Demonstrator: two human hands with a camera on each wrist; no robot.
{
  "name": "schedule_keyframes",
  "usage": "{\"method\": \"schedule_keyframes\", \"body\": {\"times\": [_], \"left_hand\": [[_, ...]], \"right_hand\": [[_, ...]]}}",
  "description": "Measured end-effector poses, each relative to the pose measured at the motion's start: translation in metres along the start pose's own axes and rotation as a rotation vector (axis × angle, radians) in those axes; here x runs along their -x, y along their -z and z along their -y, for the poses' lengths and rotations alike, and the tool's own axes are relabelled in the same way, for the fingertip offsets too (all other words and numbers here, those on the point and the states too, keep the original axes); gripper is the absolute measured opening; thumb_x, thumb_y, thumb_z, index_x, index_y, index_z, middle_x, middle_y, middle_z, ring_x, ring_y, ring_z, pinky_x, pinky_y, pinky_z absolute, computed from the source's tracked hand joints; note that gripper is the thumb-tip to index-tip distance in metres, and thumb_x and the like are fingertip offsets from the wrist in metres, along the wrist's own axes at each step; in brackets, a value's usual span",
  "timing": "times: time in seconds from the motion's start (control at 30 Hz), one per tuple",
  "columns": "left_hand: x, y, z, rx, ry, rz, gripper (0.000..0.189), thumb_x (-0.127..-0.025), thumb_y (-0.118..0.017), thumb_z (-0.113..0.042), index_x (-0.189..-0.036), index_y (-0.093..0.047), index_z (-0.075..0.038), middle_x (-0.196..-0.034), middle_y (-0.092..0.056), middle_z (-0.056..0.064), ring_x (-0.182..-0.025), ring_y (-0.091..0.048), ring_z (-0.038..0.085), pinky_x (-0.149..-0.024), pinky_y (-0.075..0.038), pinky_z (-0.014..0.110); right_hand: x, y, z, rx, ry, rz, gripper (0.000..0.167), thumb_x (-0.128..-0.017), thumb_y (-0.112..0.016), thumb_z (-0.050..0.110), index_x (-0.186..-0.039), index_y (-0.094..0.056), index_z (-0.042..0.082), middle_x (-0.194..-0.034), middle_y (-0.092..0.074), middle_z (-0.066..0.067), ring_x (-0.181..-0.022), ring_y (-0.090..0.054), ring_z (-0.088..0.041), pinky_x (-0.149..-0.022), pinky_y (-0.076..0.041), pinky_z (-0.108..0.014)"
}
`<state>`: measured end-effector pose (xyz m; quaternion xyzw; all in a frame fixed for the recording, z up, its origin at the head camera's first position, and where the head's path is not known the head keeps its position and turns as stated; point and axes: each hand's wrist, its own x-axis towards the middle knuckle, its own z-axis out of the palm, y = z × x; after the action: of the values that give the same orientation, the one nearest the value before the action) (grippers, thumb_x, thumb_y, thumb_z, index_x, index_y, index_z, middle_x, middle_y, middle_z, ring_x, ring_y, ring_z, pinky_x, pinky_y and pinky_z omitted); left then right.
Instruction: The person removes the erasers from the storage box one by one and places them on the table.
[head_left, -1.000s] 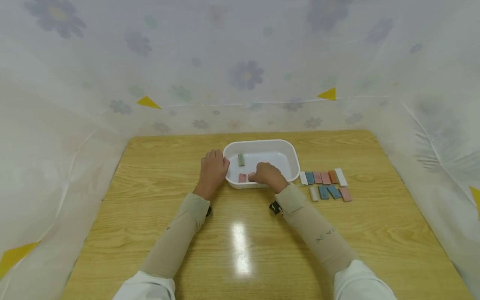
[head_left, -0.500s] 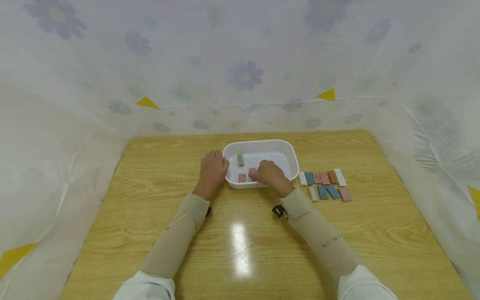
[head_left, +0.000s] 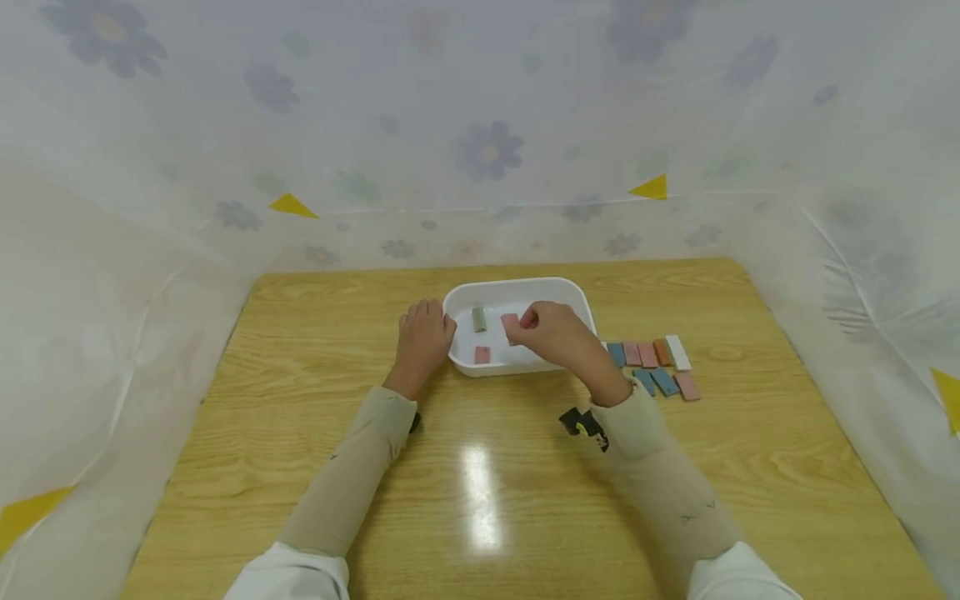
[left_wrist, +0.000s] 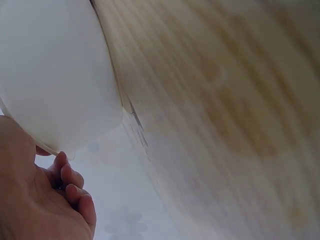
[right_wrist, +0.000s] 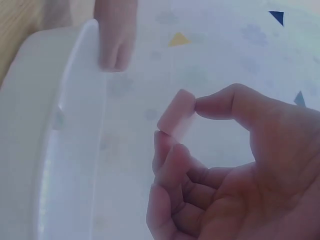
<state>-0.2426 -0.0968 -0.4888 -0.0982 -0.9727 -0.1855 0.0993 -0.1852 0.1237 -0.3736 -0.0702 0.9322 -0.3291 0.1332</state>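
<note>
A pink rectangular block [head_left: 512,327] is pinched between the thumb and fingertips of my right hand [head_left: 557,332], over the white plastic tub [head_left: 517,367]. The right wrist view shows the same pink block [right_wrist: 177,111] held above the rim level. At the tub's left end, my left hand [head_left: 424,340] grips the rim, its thumb at the edge and its fingers curled outside, as the left wrist view shows of the hand [left_wrist: 50,195]. Inside the tub lie a second pink block [head_left: 482,355] near the front wall and a greenish block [head_left: 479,319] farther back.
Right of the tub, several blocks lie on the wooden table [head_left: 315,467] in two rows, among them a white block [head_left: 678,352], an orange block [head_left: 662,352] and a blue block [head_left: 664,382]. My right forearm hides part of them. Patterned sheeting [head_left: 480,150] encloses the table.
My right hand has lifted the pink block from the tub floor and moved up and slightly right, its forearm swinging right. The left hand stays at the rim.
</note>
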Motion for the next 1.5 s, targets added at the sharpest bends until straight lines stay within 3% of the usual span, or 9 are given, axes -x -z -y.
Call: {"method": "schedule_keyframes", "body": {"times": [0.2,0.63,0.83,1.03,1.23,1.5], "left_hand": [[0.000,-0.002,0.001,0.001,0.003,0.000,0.021,-0.093,-0.043,-0.023,-0.089,-0.049,-0.004,-0.086,-0.049,0.010,-0.079,-0.045,0.028,-0.070,-0.034,0.040],[0.000,0.000,-0.002,0.008,0.002,0.019,0.021,-0.093,-0.042,-0.022,-0.089,-0.049,-0.003,-0.086,-0.049,0.011,-0.079,-0.046,0.028,-0.070,-0.035,0.040],[-0.001,-0.002,0.000,0.004,0.006,0.022,0.022,-0.093,-0.041,-0.024,-0.089,-0.048,-0.004,-0.086,-0.049,0.010,-0.080,-0.045,0.027,-0.070,-0.034,0.039],[-0.001,-0.002,0.001,0.007,0.007,0.022,0.022,-0.093,-0.041,-0.024,-0.089,-0.048,-0.004,-0.085,-0.048,0.009,-0.080,-0.044,0.027,-0.071,-0.034,0.039],[-0.001,-0.002,0.003,0.006,0.003,0.026,0.023,-0.093,-0.039,-0.025,-0.088,-0.048,-0.004,-0.085,-0.048,0.009,-0.080,-0.044,0.027,-0.071,-0.034,0.039],[-0.002,-0.001,0.002,0.011,0.007,0.033,0.020,-0.093,-0.042,-0.023,-0.087,-0.047,-0.005,-0.084,-0.047,0.008,-0.078,-0.043,0.026,-0.070,-0.033,0.038]], "right_hand": [[0.007,0.012,-0.009,0.012,0.007,-0.023,0.039,-0.089,-0.053,0.046,-0.091,-0.059,0.007,-0.090,-0.061,-0.005,-0.071,-0.052,-0.020,-0.064,-0.042,-0.034],[0.032,0.050,-0.065,0.032,-0.104,-0.018,0.049,-0.092,-0.045,0.047,-0.102,-0.052,0.000,-0.105,-0.057,-0.016,-0.082,-0.052,-0.026,-0.068,-0.041,-0.036],[0.042,0.058,-0.090,0.034,-0.145,-0.032,0.052,-0.091,-0.047,0.050,-0.101,-0.050,-0.001,-0.098,-0.056,-0.017,-0.073,-0.057,-0.023,-0.065,-0.044,-0.036],[0.043,0.053,-0.109,0.076,-0.155,-0.019,0.044,-0.092,-0.049,0.044,-0.086,-0.050,0.001,-0.080,-0.053,-0.012,-0.065,-0.048,-0.021,-0.058,-0.039,-0.034],[0.044,0.039,-0.125,0.048,-0.164,0.005,0.040,-0.091,-0.052,0.040,-0.074,-0.042,0.006,-0.069,-0.041,-0.006,-0.059,-0.037,-0.018,-0.054,-0.034,-0.032],[0.042,0.017,-0.139,0.117,-0.161,-0.020,0.034,-0.089,-0.055,0.032,-0.069,-0.048,0.006,-0.064,-0.048,-0.004,-0.066,-0.043,-0.023,-0.059,-0.037,-0.033]]}}
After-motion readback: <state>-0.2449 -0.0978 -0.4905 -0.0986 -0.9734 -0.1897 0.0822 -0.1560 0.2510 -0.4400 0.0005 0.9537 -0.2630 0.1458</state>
